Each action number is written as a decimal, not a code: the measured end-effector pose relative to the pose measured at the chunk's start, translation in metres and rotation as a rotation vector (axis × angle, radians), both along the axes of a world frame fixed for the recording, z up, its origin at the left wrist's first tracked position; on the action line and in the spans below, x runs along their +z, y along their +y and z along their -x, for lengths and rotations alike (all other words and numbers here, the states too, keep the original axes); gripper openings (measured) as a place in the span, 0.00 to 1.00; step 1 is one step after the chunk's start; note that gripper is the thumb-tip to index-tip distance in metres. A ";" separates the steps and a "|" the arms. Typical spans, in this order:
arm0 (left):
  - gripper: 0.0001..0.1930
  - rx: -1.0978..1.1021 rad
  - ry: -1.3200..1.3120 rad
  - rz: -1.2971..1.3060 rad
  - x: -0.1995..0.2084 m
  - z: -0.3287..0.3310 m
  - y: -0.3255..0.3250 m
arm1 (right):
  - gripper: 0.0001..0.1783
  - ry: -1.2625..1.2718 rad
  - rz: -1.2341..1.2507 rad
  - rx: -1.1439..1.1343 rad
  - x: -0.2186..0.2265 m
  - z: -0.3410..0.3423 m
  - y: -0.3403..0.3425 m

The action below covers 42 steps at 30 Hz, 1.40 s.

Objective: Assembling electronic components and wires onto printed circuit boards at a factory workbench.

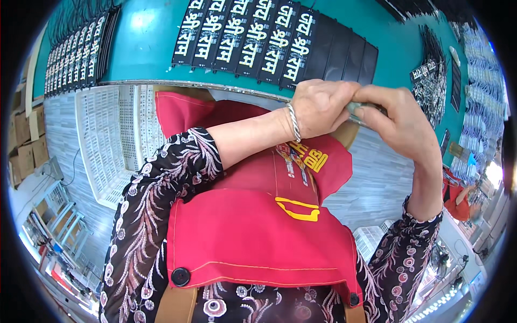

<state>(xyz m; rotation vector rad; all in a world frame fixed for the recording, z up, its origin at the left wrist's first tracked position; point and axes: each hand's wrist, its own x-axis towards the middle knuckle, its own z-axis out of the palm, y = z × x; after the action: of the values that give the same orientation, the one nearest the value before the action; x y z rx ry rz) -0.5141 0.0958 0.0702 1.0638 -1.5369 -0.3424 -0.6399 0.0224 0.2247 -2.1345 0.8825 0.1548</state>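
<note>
My left hand [322,107], with a twisted silver bangle at its wrist, is curled closed at the table's front edge. Its fingertips meet those of my right hand [401,118], which is closed in a pinch. A small pale greenish piece [354,107] shows between the right thumb and fingers; its kind is unclear. Whatever the left fingers hold is hidden. Just beyond the hands, on the green table [142,40], lies a row of black panels [245,40] with white lettering. The row's right end has plain black panels [343,54].
A stack of lettered panels with black wires [81,54] stands at the table's left. At right lie a heap of black wired strips [431,81] and blue-white bundles [482,81]. White plastic crates [99,145] stand below the table. Cardboard boxes [27,156] are far left.
</note>
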 end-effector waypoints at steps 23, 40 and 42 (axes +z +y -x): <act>0.16 -0.153 -0.132 -0.125 0.009 -0.013 0.050 | 0.15 0.031 -0.189 -0.362 -0.005 0.013 0.075; 0.17 -0.004 0.114 -0.015 -0.009 -0.016 0.006 | 0.12 0.242 -0.060 0.002 0.016 -0.040 0.001; 0.17 0.016 0.138 0.001 -0.004 -0.020 0.003 | 0.12 0.237 0.002 0.081 0.022 -0.054 -0.003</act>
<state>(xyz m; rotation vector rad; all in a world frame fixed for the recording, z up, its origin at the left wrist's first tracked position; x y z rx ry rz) -0.4939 0.0990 0.0667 1.0301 -1.4051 -0.3951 -0.5860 0.0189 0.2466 -2.1850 0.9302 0.4565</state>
